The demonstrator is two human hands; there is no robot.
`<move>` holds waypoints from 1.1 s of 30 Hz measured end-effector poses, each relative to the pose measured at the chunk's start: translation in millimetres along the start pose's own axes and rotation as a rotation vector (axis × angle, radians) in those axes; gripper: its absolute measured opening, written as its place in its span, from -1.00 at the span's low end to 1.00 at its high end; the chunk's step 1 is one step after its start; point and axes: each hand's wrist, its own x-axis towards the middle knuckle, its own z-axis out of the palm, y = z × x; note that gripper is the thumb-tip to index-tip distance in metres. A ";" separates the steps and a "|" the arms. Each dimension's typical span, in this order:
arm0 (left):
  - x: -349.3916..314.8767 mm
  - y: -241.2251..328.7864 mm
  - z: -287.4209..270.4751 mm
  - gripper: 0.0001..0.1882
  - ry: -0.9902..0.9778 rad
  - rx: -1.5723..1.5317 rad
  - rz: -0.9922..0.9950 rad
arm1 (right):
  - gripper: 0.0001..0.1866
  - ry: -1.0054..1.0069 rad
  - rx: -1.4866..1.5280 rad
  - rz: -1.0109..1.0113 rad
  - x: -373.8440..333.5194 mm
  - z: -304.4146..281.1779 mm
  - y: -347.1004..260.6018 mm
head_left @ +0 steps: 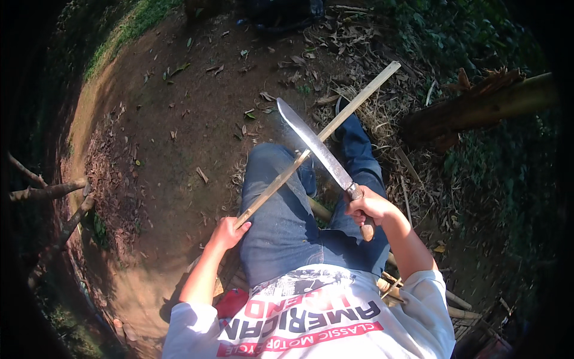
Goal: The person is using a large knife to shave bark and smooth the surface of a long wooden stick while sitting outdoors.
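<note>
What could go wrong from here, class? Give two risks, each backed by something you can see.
The machete in the right hand might slide down the stick toward the bare left hand gripping its near end. A slipping stroke could also catch a leg, since the blade crosses the stick close to the jeans in this view.

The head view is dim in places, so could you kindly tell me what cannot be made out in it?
All in the head view:
Stick: its near end is hidden by the left hand.
Knife: the middle of its handle is covered by the right hand.
Red thing: partly hidden by the shirt; its kind is unclear.
Black thing: cut off by the upper edge.
Log: its right end is lost in the dark rim.
</note>
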 end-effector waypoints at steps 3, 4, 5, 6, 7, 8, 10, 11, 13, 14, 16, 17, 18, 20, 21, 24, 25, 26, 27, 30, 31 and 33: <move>1.0 -6.0 6.1 -0.35 0.020 -0.037 0.039 | -0.71 0.054 0.132 -0.086 -4.0 11.2 -8.8; -1.2 -4.6 5.1 -0.35 0.026 -0.038 0.043 | -0.72 0.160 0.146 -0.133 -5.8 15.6 -15.8; -2.7 -4.3 4.9 -0.35 0.032 -0.040 0.047 | -0.73 0.266 0.159 -0.180 -4.5 16.4 -21.0; -5.1 -4.4 6.4 -0.33 0.043 -0.042 0.059 | -0.75 0.417 0.102 -0.277 4.2 11.1 -18.6; -2.6 -4.8 8.3 -0.32 0.058 -0.046 0.078 | -0.84 0.565 0.013 -0.400 14.5 7.3 -14.0; -1.7 -5.2 9.1 -0.31 0.073 -0.049 0.096 | -0.85 0.564 -0.154 -0.406 17.0 6.0 -7.1; -0.4 -4.5 2.3 -0.33 0.033 -0.005 0.041 | -0.77 0.553 -0.583 -0.541 21.0 12.6 12.5; -0.8 -2.3 -1.9 -0.34 0.011 0.017 0.015 | -0.74 0.445 -0.598 -0.450 20.6 15.8 21.0; -4.6 4.4 -9.8 -0.39 0.005 0.034 -0.004 | -0.83 0.245 -0.400 -0.180 8.2 22.5 3.9; -5.6 6.6 -8.7 -0.39 0.009 0.033 0.007 | -0.84 0.176 -0.320 -0.080 6.3 16.7 0.9; -4.7 10.0 -9.8 -0.38 0.006 0.037 0.016 | -0.79 -0.014 -0.037 0.044 1.2 7.2 1.5; -4.5 10.1 -8.0 -0.37 0.007 0.018 0.008 | -0.77 0.023 -0.020 0.007 -0.1 7.3 1.4; -2.4 8.6 -3.6 -0.36 0.007 -0.002 0.000 | -0.75 0.062 -0.003 -0.029 -6.1 9.8 -5.2; -1.5 2.1 1.6 -0.35 0.025 -0.014 0.000 | -0.72 0.179 0.038 -0.121 -8.7 11.3 -13.1; -2.8 0.5 3.1 -0.35 0.040 -0.008 0.012 | -0.75 0.261 0.065 -0.179 -10.4 10.1 -19.5; -3.4 1.5 5.7 -0.35 0.045 -0.012 0.017 | -0.84 0.608 -0.202 -0.388 12.4 0.0 -8.5; -3.1 3.9 1.9 -0.36 0.047 -0.013 0.011 | -0.87 0.590 -0.432 -0.438 14.0 3.4 1.3; -0.6 9.7 -6.1 -0.36 0.023 0.016 -0.001 | -0.84 0.576 -0.587 -0.548 21.7 8.0 25.0; -3.5 15.1 -14.6 -0.36 0.003 0.042 -0.027 | -0.82 0.544 -0.743 -0.655 25.4 19.9 32.3; -8.5 21.4 -17.9 -0.36 -0.005 0.067 -0.037 | -0.77 0.292 -0.407 -0.214 12.3 21.0 19.0; -10.8 20.9 -17.4 -0.36 -0.002 0.068 -0.031 | -0.75 0.274 -0.374 -0.151 6.5 20.5 9.4; -2.9 12.8 -7.5 -0.36 0.018 0.057 -0.014 | -0.76 0.230 -0.317 -0.167 3.7 10.4 -1.8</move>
